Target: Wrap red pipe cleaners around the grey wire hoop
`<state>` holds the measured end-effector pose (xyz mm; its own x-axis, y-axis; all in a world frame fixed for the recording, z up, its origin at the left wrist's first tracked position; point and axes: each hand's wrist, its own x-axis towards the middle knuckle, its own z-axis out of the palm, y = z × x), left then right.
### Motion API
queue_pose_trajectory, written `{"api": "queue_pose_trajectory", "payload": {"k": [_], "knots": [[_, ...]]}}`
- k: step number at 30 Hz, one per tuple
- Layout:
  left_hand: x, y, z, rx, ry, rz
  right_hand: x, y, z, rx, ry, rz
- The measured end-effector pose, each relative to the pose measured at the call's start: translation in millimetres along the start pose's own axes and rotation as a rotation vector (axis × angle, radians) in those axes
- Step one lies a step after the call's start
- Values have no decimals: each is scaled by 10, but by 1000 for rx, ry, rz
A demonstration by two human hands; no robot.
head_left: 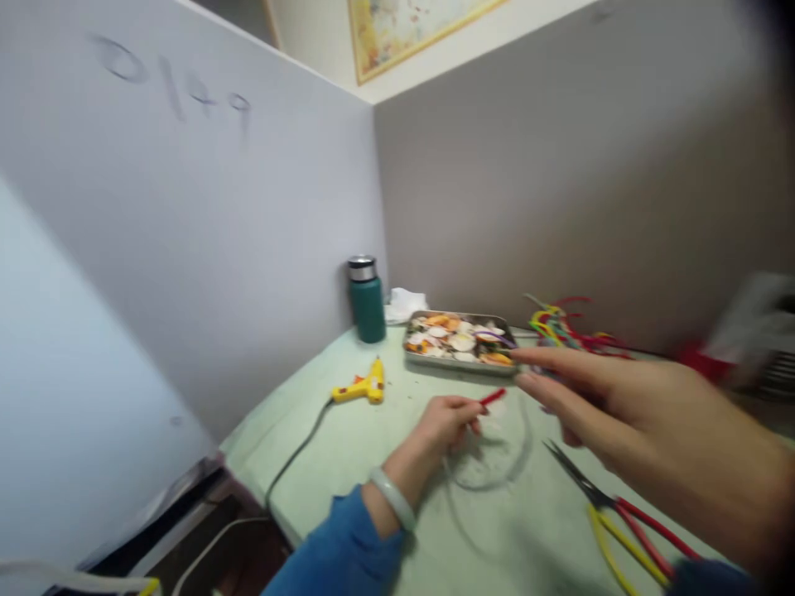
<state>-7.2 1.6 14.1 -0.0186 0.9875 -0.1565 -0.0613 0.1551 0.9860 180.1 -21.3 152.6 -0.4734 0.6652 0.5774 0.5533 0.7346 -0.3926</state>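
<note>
While the left hand (452, 420) pinches a red piece (493, 397) right of lower centre, seemingly to keep its tip exposed, the right hand (646, 422) hovers lower right, its grip impossible to tell.

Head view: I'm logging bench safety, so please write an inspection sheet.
Surface: pale green tabletop, in the corner of grey partitions.
Job's things: red stick, grey ring, scissors, yellow glue gun, tray of shells.
Clutter: tangled coloured strands right of the tray; teal bottle.
Hands: left hand pinches the red stick; right hand is raised, its hold unclear.
Cables: dark cord from the glue gun, reaching the tabletop's edge.
Surroundings: framed picture above the partitions.
</note>
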Motion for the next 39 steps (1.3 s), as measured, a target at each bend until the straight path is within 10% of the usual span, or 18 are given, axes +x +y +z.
{"api": "queue_pose_trajectory", "payload": {"k": [10, 39], "knots": [[15, 117, 186, -328, -186, -96, 355, 519, 250, -78, -234, 298], [-26, 49, 118, 262, 227, 293, 365, 700, 407, 47, -446, 266]]}}
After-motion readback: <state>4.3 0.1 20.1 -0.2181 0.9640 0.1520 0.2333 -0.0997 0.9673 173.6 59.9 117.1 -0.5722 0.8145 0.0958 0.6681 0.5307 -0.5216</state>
